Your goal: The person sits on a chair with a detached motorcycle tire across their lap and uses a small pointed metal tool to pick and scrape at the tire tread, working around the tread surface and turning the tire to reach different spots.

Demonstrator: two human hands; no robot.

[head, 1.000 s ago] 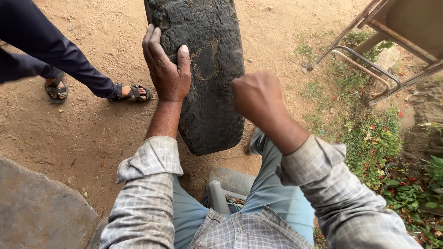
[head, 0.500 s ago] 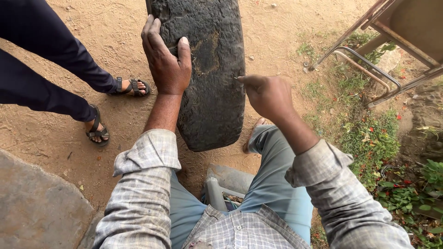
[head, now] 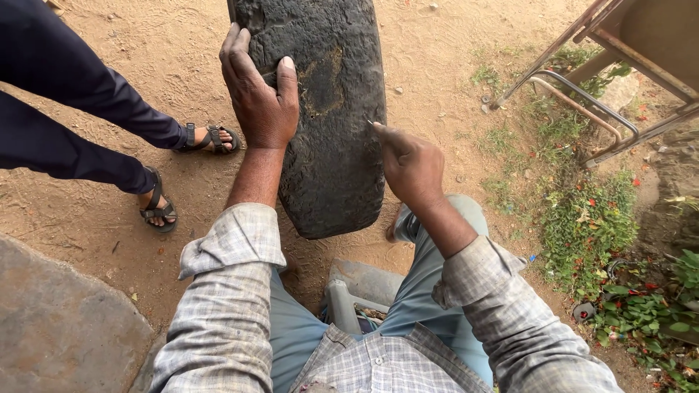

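With the worn black tyre (head: 328, 124) standing on the dirt ground (head: 109, 240) before the knees, left hand (head: 260, 94) spread open on its tread and right hand (head: 411, 164) closed around a thin pointed tool (head: 378, 126), the tip risks slipping toward the left hand's fingers.

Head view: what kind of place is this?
Outdoors, probably a roadside yard or open-air repair spot. The ground is bare packed dirt, weeds grow along its edge, and a worn black tyre stands upright under the left hand. A rusty metal frame stands nearby.
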